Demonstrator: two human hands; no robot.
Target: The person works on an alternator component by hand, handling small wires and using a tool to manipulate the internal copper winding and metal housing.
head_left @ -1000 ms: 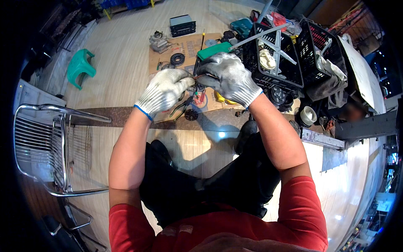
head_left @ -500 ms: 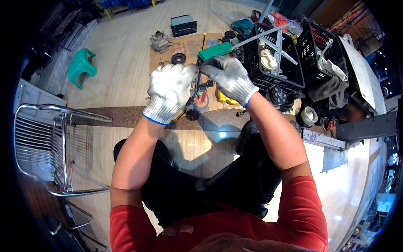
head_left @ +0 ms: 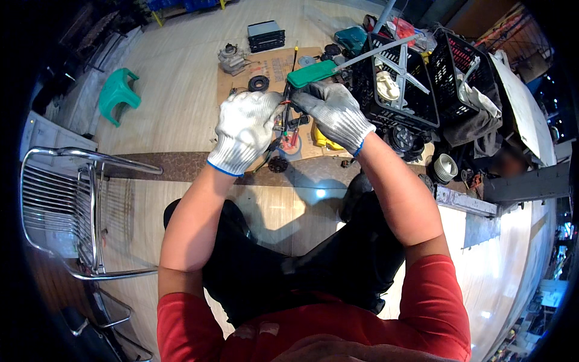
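Over a wooden floor (head_left: 181, 78), our gloved left hand (head_left: 246, 130) and right hand (head_left: 335, 111) both pinch a small bundle of coloured wires (head_left: 283, 107) between closed fingers.

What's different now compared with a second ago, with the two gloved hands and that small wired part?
The left hand in its white knit glove rose from lower left and closed in beside the right hand; both stay pinched on the small part with red wires. The green-handled tool, black plastic crates and chrome wire chair stayed put.

White knit gloves, blue cuffs, on hands; red shirt, black trousers.
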